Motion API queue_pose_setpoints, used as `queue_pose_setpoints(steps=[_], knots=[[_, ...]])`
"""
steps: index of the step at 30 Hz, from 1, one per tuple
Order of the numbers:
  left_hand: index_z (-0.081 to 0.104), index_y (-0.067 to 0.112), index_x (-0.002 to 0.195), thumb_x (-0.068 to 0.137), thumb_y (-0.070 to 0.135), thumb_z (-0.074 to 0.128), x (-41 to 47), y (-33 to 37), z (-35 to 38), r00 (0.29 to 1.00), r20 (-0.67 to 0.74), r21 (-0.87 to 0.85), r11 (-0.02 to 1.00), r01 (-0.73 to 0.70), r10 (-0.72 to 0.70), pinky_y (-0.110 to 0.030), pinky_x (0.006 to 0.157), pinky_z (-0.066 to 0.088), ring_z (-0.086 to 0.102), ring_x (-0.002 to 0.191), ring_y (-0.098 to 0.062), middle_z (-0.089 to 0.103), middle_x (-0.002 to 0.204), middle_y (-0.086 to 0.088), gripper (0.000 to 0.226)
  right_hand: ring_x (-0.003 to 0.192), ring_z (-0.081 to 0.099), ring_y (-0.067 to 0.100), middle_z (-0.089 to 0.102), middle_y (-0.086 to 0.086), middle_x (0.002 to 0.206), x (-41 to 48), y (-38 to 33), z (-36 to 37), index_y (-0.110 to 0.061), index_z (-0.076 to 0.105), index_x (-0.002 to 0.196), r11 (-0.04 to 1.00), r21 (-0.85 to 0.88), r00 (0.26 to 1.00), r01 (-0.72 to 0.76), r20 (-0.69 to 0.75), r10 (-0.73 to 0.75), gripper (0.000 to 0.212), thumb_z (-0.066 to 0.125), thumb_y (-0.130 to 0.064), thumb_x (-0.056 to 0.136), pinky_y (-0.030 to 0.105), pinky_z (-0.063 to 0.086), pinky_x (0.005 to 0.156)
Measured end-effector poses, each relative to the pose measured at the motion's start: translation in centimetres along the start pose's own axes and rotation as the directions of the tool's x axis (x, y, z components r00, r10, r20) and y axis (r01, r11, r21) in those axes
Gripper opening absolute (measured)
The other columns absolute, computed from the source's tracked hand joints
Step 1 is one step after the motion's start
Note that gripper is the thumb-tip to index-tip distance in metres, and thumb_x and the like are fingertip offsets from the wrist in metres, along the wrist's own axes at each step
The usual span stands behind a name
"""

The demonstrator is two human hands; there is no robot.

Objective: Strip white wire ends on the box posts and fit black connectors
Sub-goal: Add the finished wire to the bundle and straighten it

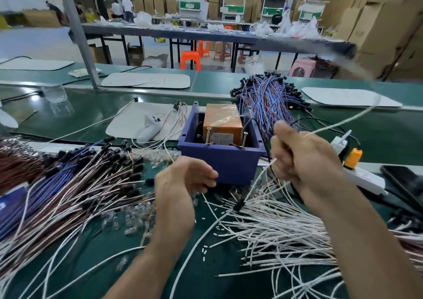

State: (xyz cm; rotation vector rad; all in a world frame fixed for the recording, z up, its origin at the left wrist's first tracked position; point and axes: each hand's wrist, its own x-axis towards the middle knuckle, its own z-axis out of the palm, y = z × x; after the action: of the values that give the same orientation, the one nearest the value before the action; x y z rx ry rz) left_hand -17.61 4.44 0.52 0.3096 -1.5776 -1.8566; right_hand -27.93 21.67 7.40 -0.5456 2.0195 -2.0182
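Observation:
A purple box (219, 161) stands mid-table with two brass screw posts (208, 136) and an orange block inside. My right hand (304, 154) grips a white wire (338, 122) that runs up and to the right, its short end poking out below the fist near the box's right corner. My left hand (183, 184) hovers in front of the box with its fingers curled; what it holds, if anything, is hidden. A bundle of loose white wires (274, 230) fans across the table under my right arm. Wires fitted with black connectors (91, 175) lie piled on the left.
Blue and brown wires with black ends (270, 97) heap up behind the box. A white power strip with an orange plug (353, 159) and a dark phone (402, 179) lie to the right. Small cut bits of white insulation (203, 250) scatter over the green table.

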Motion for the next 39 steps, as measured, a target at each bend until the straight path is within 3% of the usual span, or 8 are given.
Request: queue_pose_setpoints(steps=[5, 9, 15, 22, 25, 28, 34, 39], knots=[[0.073, 0.039, 0.110, 0.089, 0.053, 0.059, -2.3, -1.0, 1.0, 0.900, 0.410, 0.519, 0.773, -0.365, 0.149, -0.020, 0.079, 0.052, 0.068, 0.090, 0.002, 0.072, 0.097, 0.027, 0.029, 0.046, 0.013, 0.015, 0.020, -0.002, 0.049, -0.2, 0.7, -1.5, -0.020, 0.037, 0.052, 0.800, 0.580, 0.988, -0.154, 0.074, 0.137, 0.060, 0.040, -0.046, 0.106, 0.032, 0.015, 0.054], [0.080, 0.025, 0.084, 0.092, 0.046, 0.067, -2.6, -0.8, 1.4, 0.844, 0.523, 0.325, 0.943, -0.068, -0.120, -0.040, 0.062, 0.061, 0.072, 0.064, -0.015, 0.074, 0.071, 0.004, 0.027, 0.048, 0.012, 0.016, 0.014, -0.001, 0.053, -0.6, 2.9, -2.0, -0.019, 0.038, 0.055, 0.696, 0.697, 0.979, -0.172, 0.040, 0.202, 0.059, 0.037, -0.048, 0.107, 0.031, 0.018, 0.058], [0.082, 0.032, 0.087, 0.081, 0.024, 0.082, -2.0, -1.0, 1.1, 0.860, 0.487, 0.340, 0.940, -0.027, -0.152, -0.017, 0.061, 0.055, 0.075, 0.068, -0.010, 0.078, 0.075, 0.007, 0.010, 0.051, 0.038, 0.020, 0.037, 0.004, 0.054, -1.0, 4.7, -2.6, -0.013, 0.056, 0.061, 0.682, 0.720, 0.974, -0.128, -0.037, 0.222, 0.055, 0.041, -0.039, 0.107, 0.030, 0.049, 0.057], [0.079, 0.044, 0.076, 0.071, 0.033, 0.070, -0.7, -1.5, 0.6, 0.987, 0.159, 0.462, 0.885, -0.056, -0.021, -0.014, 0.051, 0.047, 0.066, 0.059, -0.002, 0.074, 0.069, 0.014, 0.014, 0.078, 0.071, 0.029, 0.068, 0.016, 0.084, -0.6, 5.1, -5.8, 0.000, 0.069, 0.107, 0.852, 0.517, 0.916, -0.078, -0.301, 0.267, 0.025, 0.064, -0.021, 0.094, 0.038, 0.062, 0.070], [0.080, 0.042, 0.078, 0.076, 0.023, 0.081, -0.3, -1.8, 0.1, 0.991, 0.128, 0.502, 0.864, -0.035, -0.034, -0.010, 0.061, 0.049, 0.070, 0.069, -0.001, 0.075, 0.075, 0.017, 0.019, 0.072, 0.067, 0.024, 0.066, 0.007, 0.076, -0.2, 5.4, -6.9, -0.012, 0.065, 0.098, 0.967, 0.253, 0.770, -0.035, -0.610, 0.187, 0.006, 0.065, -0.017, 0.094, 0.035, 0.059, 0.066], [0.081, 0.039, 0.080, 0.075, 0.019, 0.087, -0.5, -2.2, 0.0, 0.980, 0.195, 0.630, 0.770, -0.096, -0.037, -0.003, 0.072, 0.045, 0.068, 0.081, 0.005, 0.073, 0.082, 0.028, 0.021, 0.083, 0.066, 0.019, 0.069, 0.001, 0.099, -0.7, 5.7, -7.4, -0.021, 0.063, 0.117, 0.950, -0.299, 0.575, -0.091, -0.794, -0.195, 0.032, 0.070, -0.024, 0.087, 0.030, 0.052, 0.075], [0.082, 0.040, 0.087, 0.070, 0.025, 0.094, -1.4, -2.5, 0.5, 0.963, 0.263, 0.582, 0.805, -0.114, -0.053, -0.005, 0.069, 0.048, 0.069, 0.073, 0.006, 0.073, 0.077, 0.029, 0.025, 0.134, 0.051, 0.026, 0.056, 0.010, 0.145, -2.5, 5.5, -2.4, -0.016, 0.075, 0.115, 0.445, -0.888, 0.601, 0.113, -0.295, -0.742, 0.038, 0.072, -0.007, 0.078, 0.048, 0.040, 0.112], [0.083, 0.037, 0.094, 0.073, 0.020, 0.090, -1.3, -2.6, 0.5, 0.937, 0.349, 0.391, 0.912, -0.121, -0.026, -0.019, 0.073, 0.058, 0.076, 0.080, -0.006, 0.079, 0.084, 0.016, 0.028, 0.105, 0.066, -0.002, 0.075, -0.012, 0.109, -3.9, 6.5, 2.4, -0.024, 0.079, 0.108, 0.622, -0.648, 0.853, 0.440, 0.084, -0.516, 0.042, 0.059, -0.004, 0.076, 0.015, 0.047, 0.101]])
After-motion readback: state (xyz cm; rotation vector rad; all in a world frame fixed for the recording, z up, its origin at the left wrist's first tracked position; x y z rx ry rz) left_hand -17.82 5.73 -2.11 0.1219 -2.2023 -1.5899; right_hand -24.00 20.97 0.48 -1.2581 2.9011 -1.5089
